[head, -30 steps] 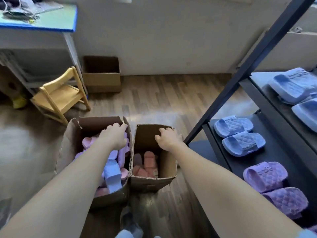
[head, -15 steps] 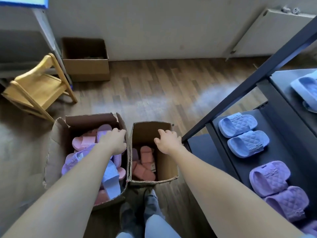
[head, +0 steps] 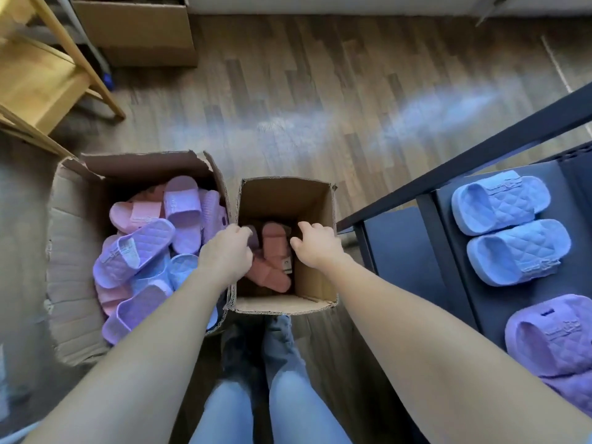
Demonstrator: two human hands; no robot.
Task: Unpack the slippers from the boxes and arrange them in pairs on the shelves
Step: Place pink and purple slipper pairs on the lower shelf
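1. The shelf (head: 499,315) stood to the right of the small box (head: 285,200), close enough for a slipper lifted out to go across without a step. It carried a blue pair (head: 509,227) side by side and, nearer the person, a purple pair (head: 557,344), so the pairing was partly done.
2. The big box (head: 77,251) sat touching the small box on its left side, its flaps open, heaped with loose purple and pink slippers (head: 150,248) not yet sorted.
3. The small box stood open just ahead of the person's legs, probably so both arms could reach straight down into it. A few salmon slippers (head: 272,248) lay jumbled on its bottom.
4. The left hand (head: 226,254) hung over the small box's left wall, fingers curled inward; whether they gripped anything I could not tell.
5. The right hand (head: 315,243) was inside the small box, toward its right wall, fingers spread and bent, holding nothing, apparently about to take a salmon slipper.
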